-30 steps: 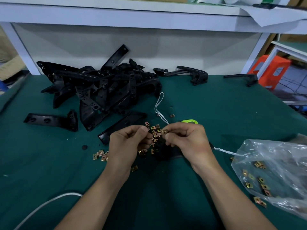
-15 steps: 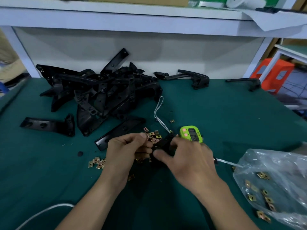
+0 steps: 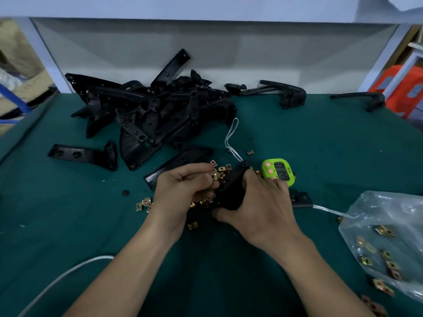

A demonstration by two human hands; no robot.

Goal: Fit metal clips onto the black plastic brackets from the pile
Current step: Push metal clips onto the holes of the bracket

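Observation:
A black plastic bracket [image 3: 232,191] lies on the green mat at the centre, and my right hand [image 3: 263,204] grips it from above, thumb under its near end. My left hand [image 3: 185,188] pinches a brass-coloured metal clip [image 3: 214,176] just left of the bracket's far end. Loose metal clips [image 3: 143,203] lie scattered around and under both hands. The pile of black brackets [image 3: 155,113] sits at the back left.
A green timer [image 3: 279,171] sits right of my fingers. A clear plastic bag [image 3: 389,243] with several clips lies at the right. Single brackets lie at the left [image 3: 82,154] and along the back edge [image 3: 286,92]. A white cord [image 3: 231,138] curls behind the hands.
My right hand has dropped from holding a clip with the left hand onto the black bracket and closed round it. The green timer, hidden before, now shows. My left hand keeps its clip.

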